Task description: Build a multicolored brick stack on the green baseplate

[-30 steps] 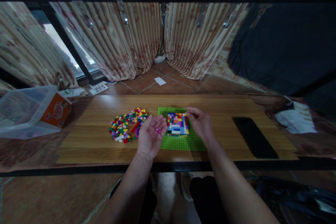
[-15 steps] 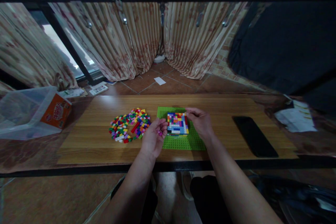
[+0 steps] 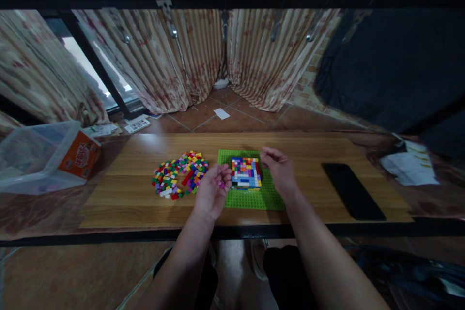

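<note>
A pink brick, probably, is pinched in the curled left hand [image 3: 212, 191]; the right hand [image 3: 279, 169] is loosely open beside the block [image 3: 246, 173]. Studs are best lined up before it's pressed.

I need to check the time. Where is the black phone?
In the head view, the flat black phone lies on the right part of the wooden tabletop, right of the green baseplate.

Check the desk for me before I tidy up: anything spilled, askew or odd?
Nothing damaged. Loose coloured bricks lie scattered on the table left of the green baseplate; the black phone lies slanted.
</note>
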`<state>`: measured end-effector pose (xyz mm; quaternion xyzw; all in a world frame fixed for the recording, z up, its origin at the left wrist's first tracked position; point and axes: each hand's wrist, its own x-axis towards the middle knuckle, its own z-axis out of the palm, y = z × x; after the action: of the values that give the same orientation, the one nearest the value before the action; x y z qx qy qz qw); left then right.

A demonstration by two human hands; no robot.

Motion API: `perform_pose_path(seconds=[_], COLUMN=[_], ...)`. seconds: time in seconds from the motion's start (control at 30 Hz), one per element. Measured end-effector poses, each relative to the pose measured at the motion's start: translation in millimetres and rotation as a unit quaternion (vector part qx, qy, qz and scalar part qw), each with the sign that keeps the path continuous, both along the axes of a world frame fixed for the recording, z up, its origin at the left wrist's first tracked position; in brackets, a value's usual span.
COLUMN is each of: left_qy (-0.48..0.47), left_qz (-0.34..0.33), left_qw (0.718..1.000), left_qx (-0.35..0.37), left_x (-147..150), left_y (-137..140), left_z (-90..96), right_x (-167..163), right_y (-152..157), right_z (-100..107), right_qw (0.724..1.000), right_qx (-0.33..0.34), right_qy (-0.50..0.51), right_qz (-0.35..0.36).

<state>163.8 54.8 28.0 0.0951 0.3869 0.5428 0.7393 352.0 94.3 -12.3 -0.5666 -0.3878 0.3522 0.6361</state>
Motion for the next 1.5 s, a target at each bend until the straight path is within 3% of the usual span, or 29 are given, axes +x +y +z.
perform_pose_path(seconds=[0.13,0.2,0.33,0.47,0.63,0.97,1.23,1.33,1.5], left_qy=[-0.055,-0.075,-0.104,-0.123,-0.13,-0.131,-0.053,-0.005,0.061], left_qz=[-0.003,-0.008,-0.013,-0.008,-0.012,-0.006,0.021,0.036,0.016], left_qw=[0.998,0.996,0.992,0.989,0.986,0.985,0.998,0.999,0.998], left_qx=[0.029,0.04,0.065,0.086,0.102,0.111,0.03,0.001,-0.02], left_x=[0,1,2,2,3,3,-1,-2,2], left_y=[-2,-2,-4,-4,-4,-6,-1,1,1], left_z=[6.3,8.8,11.3,11.0,9.2,10.9,5.1,0.9,-4.3], right_x=[-10,-21,-45,-59,-64,-67,-19,-8,-12], right_y=[-12,-24,-45,-53,-54,-57,-42,-38,-36], right_z=[20,31,44,45,41,46,33,29,27], right_qw=[0.995,0.986,0.94,0.92,0.911,0.899,0.952,0.944,0.919], right_qx=[0.062,0.095,0.135,0.121,0.083,0.094,0.055,0.048,0.013], right_qy=[-0.069,-0.131,-0.251,-0.29,-0.334,-0.358,-0.297,-0.325,-0.39], right_qz=[-0.021,0.039,0.189,0.235,0.227,0.235,0.057,0.029,0.054])
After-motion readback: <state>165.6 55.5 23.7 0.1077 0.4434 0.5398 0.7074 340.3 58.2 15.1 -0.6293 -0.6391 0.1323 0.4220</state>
